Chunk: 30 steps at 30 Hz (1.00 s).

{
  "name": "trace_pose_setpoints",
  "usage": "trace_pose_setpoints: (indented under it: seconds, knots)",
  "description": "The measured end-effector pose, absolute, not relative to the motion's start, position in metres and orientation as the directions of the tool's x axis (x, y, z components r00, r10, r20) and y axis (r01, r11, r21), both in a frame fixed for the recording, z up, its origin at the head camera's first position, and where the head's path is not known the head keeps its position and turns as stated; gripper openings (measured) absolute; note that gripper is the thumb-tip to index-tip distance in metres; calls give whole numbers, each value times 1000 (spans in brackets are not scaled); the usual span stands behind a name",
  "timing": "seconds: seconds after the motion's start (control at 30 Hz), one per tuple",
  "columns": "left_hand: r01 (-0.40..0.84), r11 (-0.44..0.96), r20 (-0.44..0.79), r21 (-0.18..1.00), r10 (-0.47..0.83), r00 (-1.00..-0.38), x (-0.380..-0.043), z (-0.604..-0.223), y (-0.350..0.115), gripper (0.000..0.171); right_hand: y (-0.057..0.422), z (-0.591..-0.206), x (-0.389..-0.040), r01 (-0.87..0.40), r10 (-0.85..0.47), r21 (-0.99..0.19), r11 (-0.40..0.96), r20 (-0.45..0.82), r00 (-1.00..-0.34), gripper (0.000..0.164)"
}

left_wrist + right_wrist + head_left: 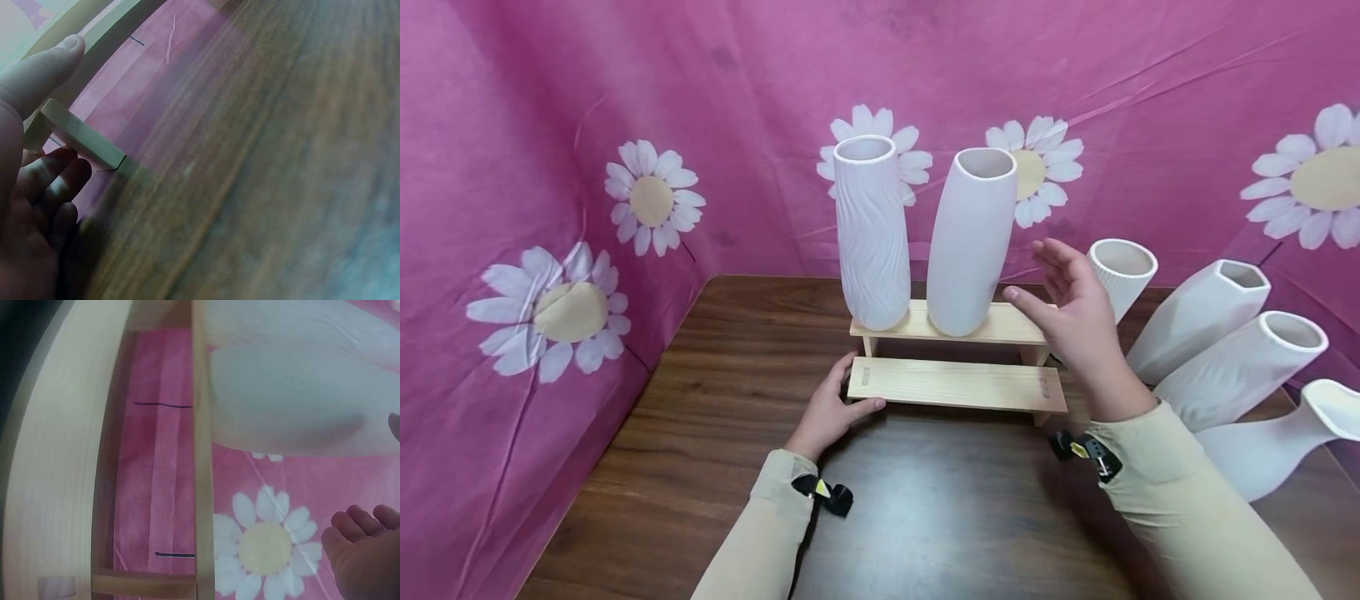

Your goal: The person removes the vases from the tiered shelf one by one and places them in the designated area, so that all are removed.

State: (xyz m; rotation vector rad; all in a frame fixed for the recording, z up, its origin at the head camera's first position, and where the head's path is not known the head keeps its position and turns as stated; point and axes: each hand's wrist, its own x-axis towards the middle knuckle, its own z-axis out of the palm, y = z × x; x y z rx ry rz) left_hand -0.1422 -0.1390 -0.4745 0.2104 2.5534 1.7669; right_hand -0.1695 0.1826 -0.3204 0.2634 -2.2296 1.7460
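A two-step light wooden stand [955, 383] is on the table. On its upper step stand a white vase with wavy grooves [872, 242] and, to its right, a smooth white vase [973, 242]. My left hand [833, 408] grips the left end of the lower step; in the left wrist view, the thumb [74, 45] lies along the board and the fingers curl by the stand's leg [84, 134]. Just right of the smooth vase, my right hand [1075, 308] is raised with its fingers spread apart from the thumb, holding nothing.
Several more white vases stand at the right: a ribbed one [1123, 267], an angular one [1198, 321], a wavy one [1243, 371] and one with a flared mouth [1262, 450]. Behind the dark wooden table [722, 367] hangs a pink cloth [737, 150] with daisies.
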Motion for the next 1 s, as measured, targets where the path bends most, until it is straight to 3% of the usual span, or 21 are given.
trace_pose_setpoints:
  seconds: [0.43,0.73,1.0]
  knots:
    - [101,346,61,933,125,-990,-142,-477,-139,93,146,-324,-191,-281,-108,-911,303,260,-959,98]
    - [96,353,56,931,123,-991,-142,-476,-138,93,139,-329,-192,-281,-47,-896,344,283,-958,96]
    - [96,357,54,929,125,-991,-142,-476,-139,94,148,-328,-164,-247,56,-910,333,281,-958,92]
